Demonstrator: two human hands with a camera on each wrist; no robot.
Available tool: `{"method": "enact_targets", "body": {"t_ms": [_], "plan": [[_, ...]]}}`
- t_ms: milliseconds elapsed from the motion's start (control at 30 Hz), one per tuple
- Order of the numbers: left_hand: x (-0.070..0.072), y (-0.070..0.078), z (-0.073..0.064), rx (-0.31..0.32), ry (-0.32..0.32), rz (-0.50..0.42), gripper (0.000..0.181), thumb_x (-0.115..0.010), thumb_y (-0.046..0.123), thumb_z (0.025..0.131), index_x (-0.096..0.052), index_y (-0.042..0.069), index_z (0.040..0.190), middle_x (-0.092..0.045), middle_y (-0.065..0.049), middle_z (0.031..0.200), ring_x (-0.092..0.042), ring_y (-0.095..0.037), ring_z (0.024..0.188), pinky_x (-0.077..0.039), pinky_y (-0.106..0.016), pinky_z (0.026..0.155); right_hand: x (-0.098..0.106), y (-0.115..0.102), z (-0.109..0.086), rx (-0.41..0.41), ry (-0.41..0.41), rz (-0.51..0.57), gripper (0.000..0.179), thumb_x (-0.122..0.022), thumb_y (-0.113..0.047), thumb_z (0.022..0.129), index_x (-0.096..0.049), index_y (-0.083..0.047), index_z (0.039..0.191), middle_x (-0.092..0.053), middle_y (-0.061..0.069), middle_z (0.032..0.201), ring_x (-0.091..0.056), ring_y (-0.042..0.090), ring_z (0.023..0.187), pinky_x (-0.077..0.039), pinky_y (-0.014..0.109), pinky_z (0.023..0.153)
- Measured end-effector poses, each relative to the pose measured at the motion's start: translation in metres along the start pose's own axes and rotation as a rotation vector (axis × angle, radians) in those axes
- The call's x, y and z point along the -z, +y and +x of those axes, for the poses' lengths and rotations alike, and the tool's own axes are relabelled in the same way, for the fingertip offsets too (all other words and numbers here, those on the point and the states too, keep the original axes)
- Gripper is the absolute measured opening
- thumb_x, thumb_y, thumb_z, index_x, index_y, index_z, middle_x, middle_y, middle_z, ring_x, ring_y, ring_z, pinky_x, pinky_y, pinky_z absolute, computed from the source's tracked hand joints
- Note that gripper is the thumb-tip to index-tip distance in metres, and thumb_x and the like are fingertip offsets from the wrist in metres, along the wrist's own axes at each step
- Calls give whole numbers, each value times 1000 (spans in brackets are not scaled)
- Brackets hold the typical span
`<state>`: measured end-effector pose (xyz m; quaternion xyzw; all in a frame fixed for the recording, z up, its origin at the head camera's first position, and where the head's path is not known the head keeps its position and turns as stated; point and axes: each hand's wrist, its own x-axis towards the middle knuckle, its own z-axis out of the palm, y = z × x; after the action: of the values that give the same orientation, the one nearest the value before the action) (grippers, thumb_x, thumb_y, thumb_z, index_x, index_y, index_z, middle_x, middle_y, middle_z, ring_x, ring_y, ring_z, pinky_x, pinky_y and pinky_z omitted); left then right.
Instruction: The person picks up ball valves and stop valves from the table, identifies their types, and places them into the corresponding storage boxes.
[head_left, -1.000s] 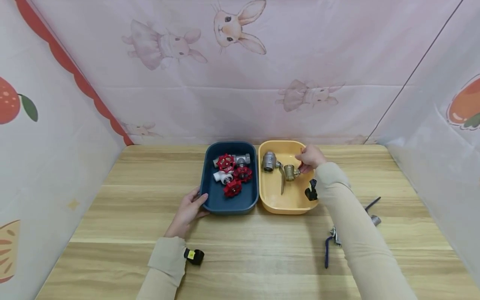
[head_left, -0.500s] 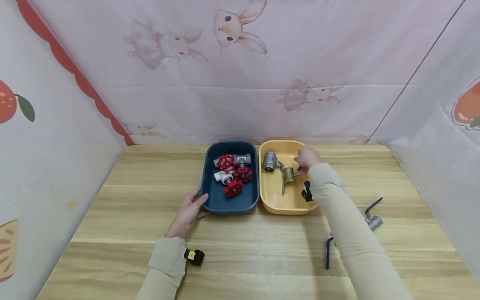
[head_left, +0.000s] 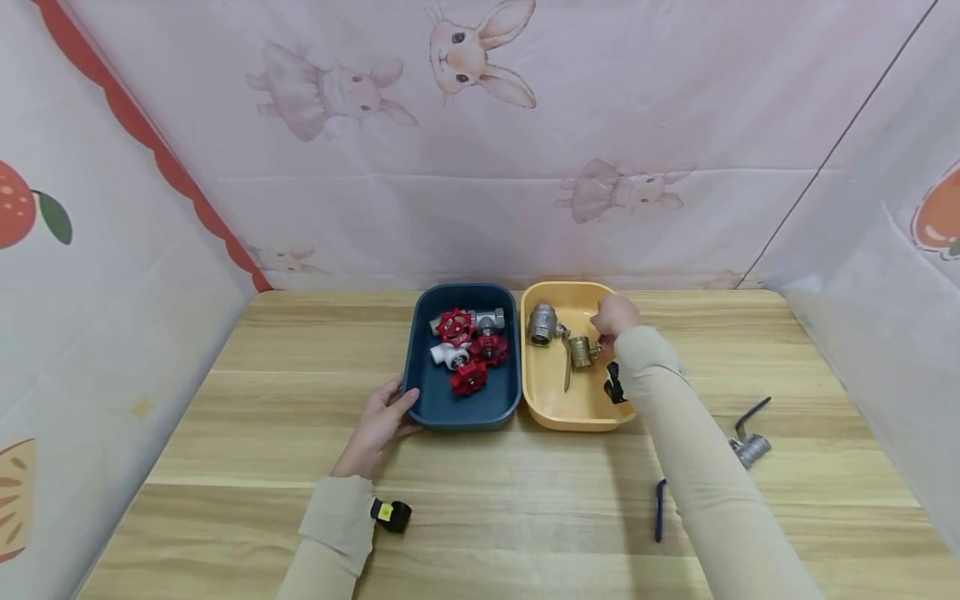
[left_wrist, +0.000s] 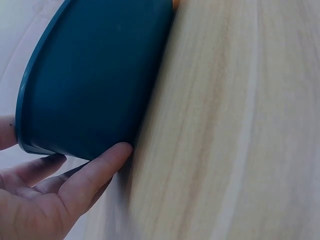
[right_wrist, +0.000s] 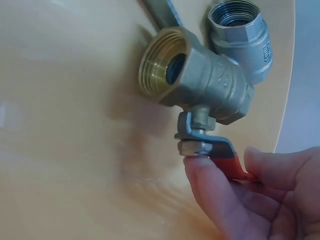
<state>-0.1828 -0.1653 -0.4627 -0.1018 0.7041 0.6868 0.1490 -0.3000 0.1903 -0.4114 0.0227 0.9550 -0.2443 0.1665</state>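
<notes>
The brass valve (head_left: 581,352) was about the middle of the yellow tray (head_left: 577,408), below its rim; whether it touched the tray's floor could not be told. The right hand (head_left: 617,315) was much the nearer, reaching in over the right side of the yellow tray, its grip clamped by thumb and fingers on the red handle (right_wrist: 231,167). Any further move seemed to turn on how the brass valve lay from that grip: its body stuck out toward the left of the yellow tray, its bore running roughly along the tray's long sides. A silver valve (head_left: 542,323) lay in the far left part of the yellow tray. Left of the yellow tray, the left hand (head_left: 382,421) had its grip pinched on the blue tray (head_left: 438,408), thumb over the edge. On the counter (head_left: 525,533), to the right of the yellow tray, was a blue-levered valve (head_left: 751,451), partly behind the sleeve (head_left: 705,467). Raised marks on the brass and silver bodies were too blurred to read, as was the yellow wrist tag (head_left: 386,512).
</notes>
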Motion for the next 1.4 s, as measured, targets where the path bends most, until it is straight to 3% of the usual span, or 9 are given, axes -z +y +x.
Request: {"method": "enact_targets", "body": {"t_ms": [100,333,567,667,900,1033,1133,1267,1400], "plan": [[-1,2,0,13,2,-14,51,-43,12,97,-23,4,144,-36,-23,138,-45,-36,118,-47,-46,84,0,-1,-1,-11,12,-11,41,-43,-5,91,-42,15,127,-63,16,62,-59,20,45,-48,24,45],[-2,3,0,38,9,-21,50,-43,12,97,-24,6,144,-36,-21,138,-45,-34,118,-46,-46,85,-3,1,3,-6,56,-108,40,-45,-7,88,-47,13,123,-53,29,118,-51,12,42,-48,36,79],[-1,3,1,44,10,-23,50,-42,13,98,-25,6,144,-37,-21,137,-45,-34,117,-46,-46,86,-5,1,1,-20,56,-10,26,-44,-2,85,-61,10,100,-64,24,90,-51,13,41,-45,24,42],[-1,4,0,46,15,-19,50,-42,13,98,-25,7,144,-37,-21,137,-46,-34,117,-47,-45,85,-4,0,-2,-6,46,-18,21,-44,-2,84,-61,5,75,-64,19,71,-51,14,42,-41,22,40],[-2,6,0,52,22,-15,49,-43,12,97,-26,7,143,-38,-21,137,-46,-34,116,-47,-46,84,-3,2,2,-2,14,-52,28,-43,-5,88,-56,-1,64,-63,15,64,-58,19,47,-46,27,46],[-2,4,1,45,18,-17,49,-42,13,98,-25,6,144,-37,-21,137,-46,-35,116,-47,-46,84,-14,31,34,1,-95,211,22,-45,-8,88,-60,8,81,-63,20,74,-62,24,52,-52,32,50],[-2,4,0,42,18,-13,50,-42,13,98,-24,6,144,-36,-22,137,-45,-35,116,-47,-46,85,-20,58,60,-15,-222,538,40,-49,-17,91,-47,12,119,-59,28,95,-64,30,65,-55,35,57],[-2,4,0,44,26,-2,50,-42,14,98,-24,7,144,-37,-22,137,-45,-34,117,-47,-46,85,-7,51,41,-103,-316,777,63,-36,-31,98,-13,11,140,-40,38,125,-56,41,100,-51,40,79],[-2,2,1,47,33,8,50,-42,15,98,-25,8,144,-38,-20,137,-45,-32,118,-47,-45,85,11,28,2,-129,-365,924,63,-24,-33,100,-5,13,139,-22,38,137,-41,43,119,-44,41,91]]}}
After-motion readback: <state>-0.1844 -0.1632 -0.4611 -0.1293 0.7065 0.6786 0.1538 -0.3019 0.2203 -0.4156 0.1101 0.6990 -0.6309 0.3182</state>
